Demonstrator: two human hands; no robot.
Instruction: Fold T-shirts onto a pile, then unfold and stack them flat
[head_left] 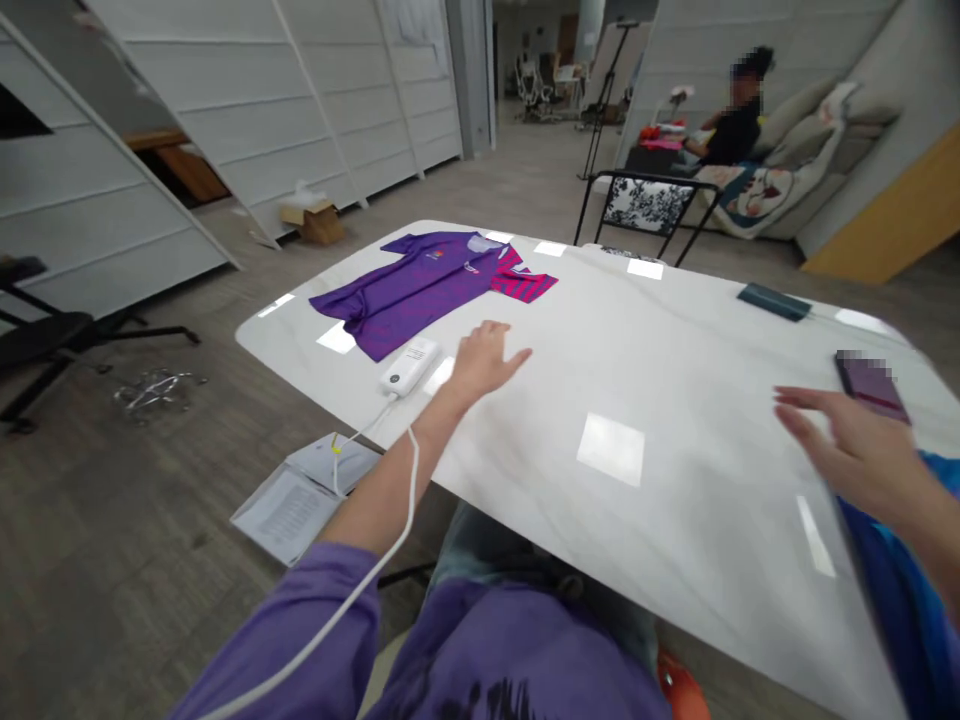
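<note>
Far left, a black office chair [56, 335] stands on the floor, and farther back there's a cardboard box [319, 225] with its flaps up. By the table's near edge, lower down, sits a white box [289, 510] with printed text on it.

Now onto the white, glossy table [525, 440]: a purple jersey [431, 285] lies spread over its far left part, collar toward the far edge, a pink-striped sleeve pointing right, creases near the hem. Just in front of it, a white power bank [411, 368] with a cable at its near end. And here's the left hand [484, 360], right beside that power bank, unclenched, thumb out wide, nothing in its grasp! A white cord [352, 595] crosses the forearm and the purple sleeve.

Beyond the table, a tripod [606, 95], a black-framed chair [649, 205] with a floral back, and a seated person [735, 120]. On the right, a dark case [774, 301] rests near the far edge. Then comes the right hand [862, 445], loose and bare of any load, fingers pointing left, close to a phone [874, 385]. Rightmost, blue fabric [922, 580] shows at the table's edge.
</note>
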